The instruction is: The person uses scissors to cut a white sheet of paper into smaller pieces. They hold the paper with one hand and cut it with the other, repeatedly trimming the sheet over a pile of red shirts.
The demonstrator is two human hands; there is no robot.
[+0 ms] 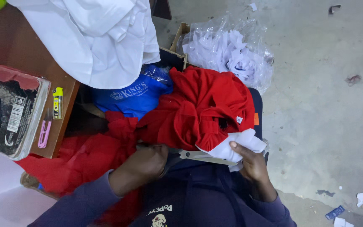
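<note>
Grey concrete floor [316, 105] spreads out beyond your lap, scattered with paper scraps, and a brown table [9, 46] stands off to the left of your hands. On that table, well left of your left hand, lies a worn box [9, 109] with a red top edge; just beside it sit a yellow lighter [57, 102] and a pink clip [44, 134]. White cloth [93, 38] hangs over the table's far corner, above and left of both hands. Below the table edge, red fabric [76, 159] spills down toward your left forearm.

Your left hand [145, 162] is closed around the handles of a pair of scissors [198, 155], whose blades run rightward toward your other hand. Above that hand, a blue bag [131, 96] with a pale crest print lies partly under the red garment [202, 105], which is bunched on your lap directly above and between both hands.

Your right hand [248, 162] pinches a white piece of cloth [240, 145] at the garment's lower edge, thumb on top, with the scissor tips touching or just beside it. Both hands are apart, each gripping its own thing. Farther up and right of your right hand, a clear plastic bag [232, 50] holds white paper offcuts.
</note>
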